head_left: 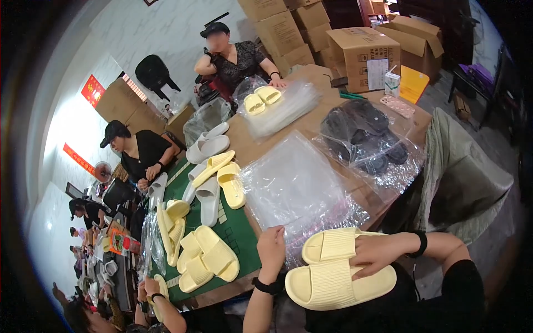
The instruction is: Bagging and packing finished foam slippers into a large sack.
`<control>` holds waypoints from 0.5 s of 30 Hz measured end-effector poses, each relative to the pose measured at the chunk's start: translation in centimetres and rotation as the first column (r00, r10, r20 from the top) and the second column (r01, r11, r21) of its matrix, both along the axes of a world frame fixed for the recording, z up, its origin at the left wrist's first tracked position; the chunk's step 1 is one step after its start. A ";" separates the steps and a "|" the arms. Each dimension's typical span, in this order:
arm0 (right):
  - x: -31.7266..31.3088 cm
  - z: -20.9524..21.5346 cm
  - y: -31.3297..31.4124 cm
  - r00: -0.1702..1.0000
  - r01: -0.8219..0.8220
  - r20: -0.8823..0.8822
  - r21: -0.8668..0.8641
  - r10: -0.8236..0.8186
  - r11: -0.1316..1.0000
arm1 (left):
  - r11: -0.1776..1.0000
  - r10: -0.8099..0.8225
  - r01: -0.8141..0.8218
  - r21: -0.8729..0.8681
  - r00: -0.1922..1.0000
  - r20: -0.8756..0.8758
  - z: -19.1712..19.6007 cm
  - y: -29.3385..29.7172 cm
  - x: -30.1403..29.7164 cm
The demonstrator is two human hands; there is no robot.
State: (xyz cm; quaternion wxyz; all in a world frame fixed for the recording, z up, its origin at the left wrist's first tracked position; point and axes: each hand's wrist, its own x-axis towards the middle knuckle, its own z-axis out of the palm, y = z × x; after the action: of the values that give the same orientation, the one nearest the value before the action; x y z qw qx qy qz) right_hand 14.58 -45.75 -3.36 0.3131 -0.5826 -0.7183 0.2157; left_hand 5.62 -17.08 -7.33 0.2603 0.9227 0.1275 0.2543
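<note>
My right hand (378, 252) grips a pair of pale yellow slide slippers (327, 283), its fingers reaching under their ribbed straps. The two slippers lie side by side above my lap, in front of the table's near edge. Just left of them, my left hand (271, 248) is closed, thumb and fingers pinching the near edge of a clear plastic bag (291, 183). That bag tops a flat stack on the brown table. Right of the stack, dark slippers (366, 133) sit inside clear bags.
Yellow slippers (219, 252) and grey slippers (208, 200) cover a green mat (227, 219) at left. Co-workers sit around the table's far and left sides. Across the table are a carton (363, 58), a drink box (392, 83) and a phone (397, 105). A draped sack (461, 177) hangs at right.
</note>
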 end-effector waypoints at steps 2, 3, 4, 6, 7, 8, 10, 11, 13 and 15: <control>0.3 -0.2 0.4 0.999 -0.032 0.029 -0.095 0.034 0.995 | 0.999 0.025 -0.026 -0.043 1.000 -0.012 0.5 -0.2 0.0; 0.2 -0.2 0.5 0.999 -0.029 0.030 -0.094 0.032 0.995 | 0.990 0.074 -0.073 -0.123 0.997 0.003 1.0 -0.5 0.0; 0.0 -0.1 0.7 0.999 -0.036 0.020 -0.057 0.037 0.998 | 0.972 0.125 -0.120 -0.201 0.992 0.014 1.3 -0.7 0.0; -0.3 0.7 1.1 0.999 -0.038 0.002 -0.001 0.038 0.999 | 0.970 0.145 -0.116 -0.212 0.981 0.126 1.1 -0.2 0.2; -0.3 0.6 1.3 0.999 -0.037 0.002 0.001 0.037 0.999 | 0.968 0.164 -0.111 -0.224 0.958 0.234 1.0 0.0 0.2; -0.4 0.5 1.4 0.999 -0.040 0.023 0.002 0.040 0.999 | 0.969 0.162 -0.110 -0.223 0.958 0.235 1.1 0.2 0.2; -0.5 0.5 1.6 0.998 -0.045 0.044 0.004 0.044 0.999 | 0.939 0.170 -0.057 -0.340 0.934 0.313 1.4 0.5 0.3; -0.5 0.7 1.7 0.998 -0.047 0.039 0.048 0.046 0.998 | 0.939 0.171 -0.057 -0.340 0.934 0.314 1.6 0.5 0.3; -0.5 0.9 1.8 0.998 -0.050 0.036 0.093 0.047 0.994 | 0.955 0.176 -0.100 -0.278 0.948 0.265 2.4 0.2 0.0; -0.4 1.0 1.8 0.998 -0.061 0.027 0.049 0.060 0.997 | 0.954 0.174 -0.090 -0.285 0.943 0.283 2.3 0.1 0.1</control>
State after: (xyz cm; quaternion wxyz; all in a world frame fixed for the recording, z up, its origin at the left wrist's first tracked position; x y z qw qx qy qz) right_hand 14.14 -43.95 -2.38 0.3116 -0.5552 -0.7448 0.1999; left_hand 5.76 -16.98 -5.00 0.3816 0.8178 0.1810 0.3910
